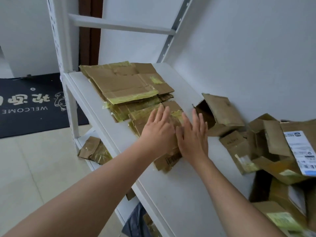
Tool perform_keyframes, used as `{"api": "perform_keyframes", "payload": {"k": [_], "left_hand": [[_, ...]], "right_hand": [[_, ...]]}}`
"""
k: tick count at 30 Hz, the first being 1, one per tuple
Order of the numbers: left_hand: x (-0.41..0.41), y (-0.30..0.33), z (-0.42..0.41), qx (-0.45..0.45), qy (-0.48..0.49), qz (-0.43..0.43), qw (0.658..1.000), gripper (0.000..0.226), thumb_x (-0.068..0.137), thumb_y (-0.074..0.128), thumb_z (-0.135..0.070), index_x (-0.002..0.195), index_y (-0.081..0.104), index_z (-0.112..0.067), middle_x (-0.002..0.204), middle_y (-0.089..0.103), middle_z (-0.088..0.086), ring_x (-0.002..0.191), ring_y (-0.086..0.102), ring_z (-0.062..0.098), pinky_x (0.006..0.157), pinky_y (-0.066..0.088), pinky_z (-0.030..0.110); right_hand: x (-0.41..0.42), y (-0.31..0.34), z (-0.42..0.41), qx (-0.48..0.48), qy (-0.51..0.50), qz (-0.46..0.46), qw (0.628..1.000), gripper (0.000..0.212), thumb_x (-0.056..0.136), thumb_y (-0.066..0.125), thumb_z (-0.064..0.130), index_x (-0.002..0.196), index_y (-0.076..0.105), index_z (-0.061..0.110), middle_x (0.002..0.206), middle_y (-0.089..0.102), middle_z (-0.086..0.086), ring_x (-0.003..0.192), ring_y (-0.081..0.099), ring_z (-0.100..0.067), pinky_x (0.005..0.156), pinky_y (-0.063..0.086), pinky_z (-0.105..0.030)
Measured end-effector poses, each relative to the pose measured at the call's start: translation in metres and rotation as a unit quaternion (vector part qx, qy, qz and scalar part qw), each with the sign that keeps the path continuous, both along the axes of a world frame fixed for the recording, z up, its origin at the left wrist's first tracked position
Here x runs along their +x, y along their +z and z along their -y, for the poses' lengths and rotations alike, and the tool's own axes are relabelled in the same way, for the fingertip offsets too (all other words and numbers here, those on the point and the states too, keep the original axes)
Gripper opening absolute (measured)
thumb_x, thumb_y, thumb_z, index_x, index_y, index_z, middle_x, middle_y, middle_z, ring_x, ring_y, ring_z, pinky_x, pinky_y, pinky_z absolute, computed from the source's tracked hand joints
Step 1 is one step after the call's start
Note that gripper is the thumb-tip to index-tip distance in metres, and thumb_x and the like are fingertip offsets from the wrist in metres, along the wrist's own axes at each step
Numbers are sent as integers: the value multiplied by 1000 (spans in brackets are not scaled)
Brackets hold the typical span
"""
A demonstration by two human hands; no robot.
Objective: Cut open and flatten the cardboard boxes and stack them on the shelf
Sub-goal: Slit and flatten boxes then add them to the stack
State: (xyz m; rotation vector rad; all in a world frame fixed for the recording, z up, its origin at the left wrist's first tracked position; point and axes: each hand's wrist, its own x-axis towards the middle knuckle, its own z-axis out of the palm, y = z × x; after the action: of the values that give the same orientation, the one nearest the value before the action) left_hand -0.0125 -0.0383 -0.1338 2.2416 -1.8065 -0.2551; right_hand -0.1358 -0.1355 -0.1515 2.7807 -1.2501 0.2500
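A flattened brown cardboard box (168, 159) with yellowish tape and a barcode lies on the white shelf (179, 194). My left hand (158, 129) and my right hand (193, 135) rest flat on it side by side, fingers spread, palms down. Just beyond them a stack of flattened boxes (126, 82) sits at the far left end of the shelf. An unflattened small box (217, 112) with open flaps stands to the right of my hands.
A heap of unflattened cardboard boxes (282, 159), one with a white shipping label, fills the shelf's right end. A cardboard piece (94, 149) lies on the lower shelf. A dark welcome mat (30, 105) covers the floor at left. White shelf uprights (58, 40) rise behind.
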Motion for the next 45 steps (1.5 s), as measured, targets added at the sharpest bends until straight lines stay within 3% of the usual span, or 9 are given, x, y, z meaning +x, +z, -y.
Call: {"api": "perform_keyframes", "payload": {"k": [7, 15, 21, 26, 28, 32, 39, 42, 45], "left_hand": [[10, -30, 17, 77, -25, -105, 991, 120, 71, 65, -74, 157, -5, -27, 163, -18, 2, 148, -23, 23, 118, -16, 42], [-1, -34, 15, 4, 26, -94, 995, 105, 76, 68, -64, 157, 12, -27, 165, -9, 2, 150, -16, 22, 118, -13, 40], [-39, -10, -4, -68, 64, -137, 986, 44, 88, 70, -23, 128, 55, -13, 149, 33, 4, 140, 26, 25, 103, 42, 43], [-68, 35, -28, -212, 110, -271, 932, 34, 96, 49, -2, 126, 61, -12, 136, 53, 6, 122, 51, 23, 93, 41, 29], [-84, 54, -46, -223, 154, -414, 869, 31, 102, 46, -14, 131, 57, -16, 132, 57, 1, 118, 54, 16, 94, 42, 26], [-130, 82, -84, -153, 123, -612, 766, 36, 102, 48, -37, 138, 46, -39, 124, 52, -24, 108, 51, -7, 87, 41, 13], [-230, 103, -120, 63, 31, -637, 767, 54, 72, 52, -72, 116, 66, -44, 113, 69, -13, 111, 62, 12, 103, 46, 38], [-264, 104, -131, 128, 14, -635, 762, 56, 67, 65, -76, 116, 66, -49, 124, 63, -11, 119, 57, 16, 101, 49, 41], [-299, 106, -136, 174, 10, -591, 788, 47, 71, 73, -59, 112, 70, -36, 118, 62, -3, 104, 64, 14, 76, 59, 30]], "right_hand": [[-26, 23, 58, 14, -155, 15, 988, 44, 104, 32, 43, 146, 44, 35, 165, -10, -6, 150, -3, -37, 120, 5, -53], [-49, 51, 57, 27, -124, 44, 991, 68, 105, 33, 41, 158, 2, 14, 166, -8, 1, 152, 4, -27, 119, 22, -44], [-80, 111, -2, 76, -42, 172, 981, 71, 101, 41, 47, 159, 8, 23, 165, -4, 4, 149, 5, -9, 108, 14, -22], [-147, 131, -82, 186, -14, 336, 923, 81, 83, 62, 54, 152, 21, 44, 151, 6, 26, 136, 7, 21, 111, 23, -13], [-183, 137, -111, 226, -26, 420, 879, 79, 77, 70, 47, 148, 35, 41, 156, 24, 18, 130, 28, 25, 97, 32, 1], [-258, 135, -153, 325, -104, 588, 733, 58, 71, 74, 30, 128, 61, 33, 118, 69, 20, 105, 67, 0, 81, 56, -17], [-362, 104, -210, 456, -318, 696, 454, 47, 76, 67, 40, 94, 66, -4, 91, 77, -13, 80, 75, -20, 60, 61, -35], [-400, 100, -220, 449, -353, 745, 344, 32, 91, 63, 20, 122, 53, 20, 77, 75, -17, 59, 73, -22, 53, 61, -41], [-433, 100, -225, 490, -366, 733, 297, 25, 100, 51, 7, 121, 54, 20, 78, 72, -24, 55, 69, -31, 54, 61, -38]]}}
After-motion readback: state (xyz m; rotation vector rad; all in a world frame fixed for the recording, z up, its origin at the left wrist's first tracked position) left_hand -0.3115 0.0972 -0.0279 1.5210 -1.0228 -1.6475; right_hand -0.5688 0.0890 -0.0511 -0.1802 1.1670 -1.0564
